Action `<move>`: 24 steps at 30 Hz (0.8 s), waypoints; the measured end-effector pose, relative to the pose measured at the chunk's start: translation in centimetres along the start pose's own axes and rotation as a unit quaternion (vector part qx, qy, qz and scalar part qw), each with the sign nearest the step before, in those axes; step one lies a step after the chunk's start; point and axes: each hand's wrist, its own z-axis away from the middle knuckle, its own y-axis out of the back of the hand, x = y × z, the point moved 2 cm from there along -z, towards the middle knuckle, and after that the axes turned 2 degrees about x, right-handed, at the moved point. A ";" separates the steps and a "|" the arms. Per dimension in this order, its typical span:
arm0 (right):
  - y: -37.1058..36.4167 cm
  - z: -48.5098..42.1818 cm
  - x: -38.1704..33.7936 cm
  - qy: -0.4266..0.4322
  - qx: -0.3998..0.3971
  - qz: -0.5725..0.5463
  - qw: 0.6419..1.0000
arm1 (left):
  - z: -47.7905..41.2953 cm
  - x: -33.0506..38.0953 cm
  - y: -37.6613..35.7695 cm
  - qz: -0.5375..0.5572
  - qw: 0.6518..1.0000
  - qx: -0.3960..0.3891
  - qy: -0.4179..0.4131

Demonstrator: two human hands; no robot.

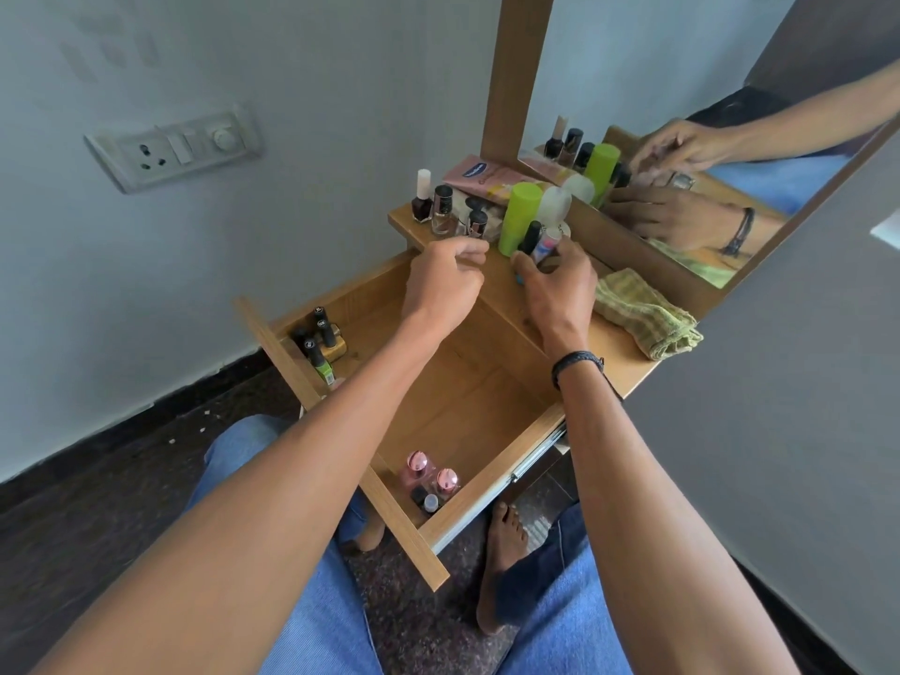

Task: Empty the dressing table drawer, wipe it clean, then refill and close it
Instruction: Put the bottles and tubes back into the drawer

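Open drawer (467, 392) of the dressing table, seen from above. Dark-capped bottles (319, 338) stand in its far left corner, and pink-capped bottles (428, 475) in its near right corner. The right hand (555, 289) curls around two small bottles (534, 243) on the tabletop (613, 343), just beside a green bottle (518, 216). The left hand (445, 280) hovers at the tabletop's edge with its fingers curled; whether it pinches anything cannot be told. Nail polish bottles (443, 209) stand behind it. A folded cloth (643, 314) lies before the mirror (682, 153).
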 end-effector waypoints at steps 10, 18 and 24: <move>0.2 2.9 -1.2 0.084 -0.119 -0.049 0.988 | 2.1 -2.0 2.7 0.022 0.998 -0.058 -0.017; -2.7 10.1 -0.8 0.122 -0.310 -0.029 0.942 | 2.9 -7.7 9.0 -0.114 0.988 -0.100 -0.019; -5.2 11.9 0.8 0.114 -0.397 0.076 0.908 | 4.0 -8.7 9.2 -0.181 0.969 -0.165 -0.012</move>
